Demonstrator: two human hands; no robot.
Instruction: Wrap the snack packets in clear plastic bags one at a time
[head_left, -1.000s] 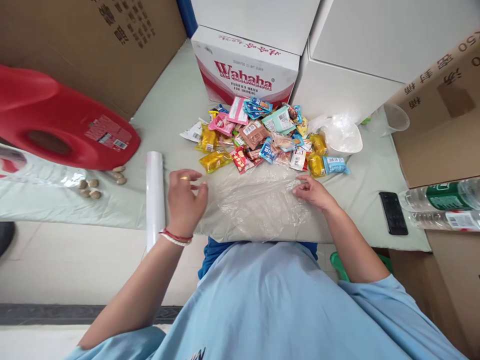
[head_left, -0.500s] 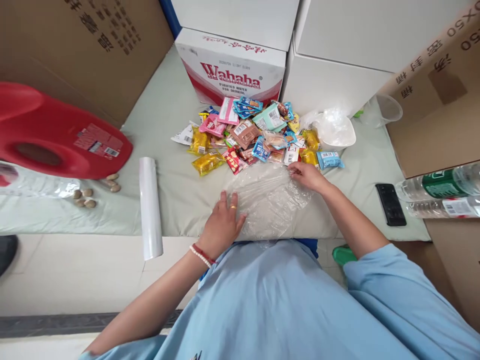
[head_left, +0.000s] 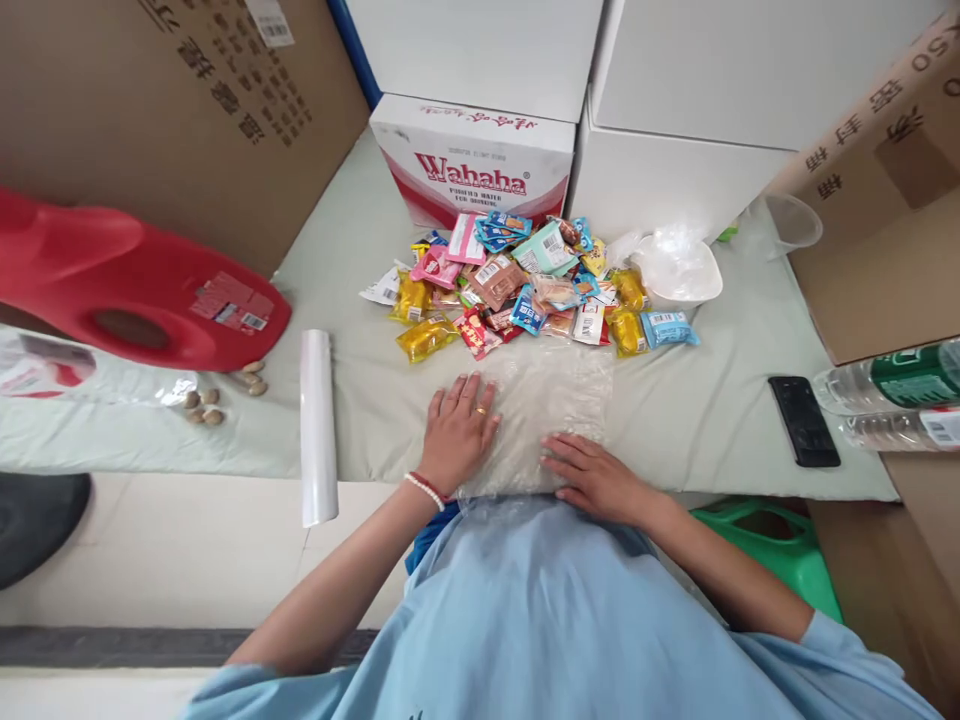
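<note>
A clear plastic bag lies spread on the pale cloth-covered table, its near edge reaching my blue shirt. My left hand rests flat on the bag's left side, fingers extended; it wears a ring and beaded bracelets. On the lower right of the bag lies my right hand, with its fingers stretched out to the left. Just beyond the bag is a heap of small wrapped snacks in yellow, pink, blue and brown packets.
Left stand a white film roll, overhanging the edge, a red jug and several nuts. A white bowl, a phone and bottles are right. Behind the snacks is a Wahaba carton.
My right hand has let go of the bag's far right edge and come down toward me, now flat. The crumpled bag looks smoother. My left hand still presses on it.
</note>
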